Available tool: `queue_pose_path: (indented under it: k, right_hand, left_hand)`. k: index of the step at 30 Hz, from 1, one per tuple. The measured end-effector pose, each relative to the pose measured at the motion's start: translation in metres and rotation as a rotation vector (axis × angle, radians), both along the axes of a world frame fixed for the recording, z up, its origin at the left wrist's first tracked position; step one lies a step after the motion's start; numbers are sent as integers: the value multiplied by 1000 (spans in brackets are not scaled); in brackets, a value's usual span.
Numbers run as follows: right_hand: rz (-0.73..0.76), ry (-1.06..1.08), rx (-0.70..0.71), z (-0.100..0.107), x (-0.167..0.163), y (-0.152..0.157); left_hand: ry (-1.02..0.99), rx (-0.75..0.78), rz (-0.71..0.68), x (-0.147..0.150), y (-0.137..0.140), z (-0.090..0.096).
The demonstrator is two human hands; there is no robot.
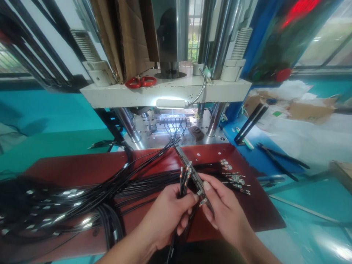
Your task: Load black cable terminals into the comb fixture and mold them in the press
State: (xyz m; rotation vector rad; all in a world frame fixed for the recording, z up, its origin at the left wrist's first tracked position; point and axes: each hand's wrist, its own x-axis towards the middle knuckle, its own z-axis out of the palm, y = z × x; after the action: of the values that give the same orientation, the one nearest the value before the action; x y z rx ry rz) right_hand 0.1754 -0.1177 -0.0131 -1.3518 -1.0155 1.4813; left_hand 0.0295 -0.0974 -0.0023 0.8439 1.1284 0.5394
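Note:
My left hand [172,207] is closed around several black cables [182,189] whose bare metal ends point upward. Its thumb and index finger pinch near the lower part of a long dark metal bar [189,167]. My right hand [224,209] grips that bar, thumb on top, and the bar slants up and left toward the press. Small metal connector ends [202,201] sit at the bar's lower edge between both hands. Behind the hands, a bundle of black cables [154,183] lies across the red board [258,205], with connector ends [238,179] toward the right.
A press stands ahead; a lit lamp [172,103] hangs under its white plate [110,96]. Cables run to a lit mould [173,119] on its bed. Red-handled scissors [140,82] lie on the plate. Black-handled pliers [283,161] rest at right. Coiled cables [63,205] fill the left.

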Motion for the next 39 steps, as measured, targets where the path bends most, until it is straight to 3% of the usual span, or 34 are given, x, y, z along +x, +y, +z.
queue_pose_path:
  k: [16,20,24,31,39]
  right_hand:
    - [48,-43,24,-7,1,-1]
    - [-24,11,-23,-5,-1,1]
    - [-43,54,-75,-1,-1,1]
    - [-51,68,-114,0,0,0]
    - [-49,84,-98,1,-1,1]
  left_hand:
    - [-124,-34,-7,-5,6,1]
    - [-209,35,114,-11,11,1]
    - [-244,5,212,-15,10,2]
    - [-149,-52,159,-16,3,4]
    - [-237,-7,280,-14,5,0]
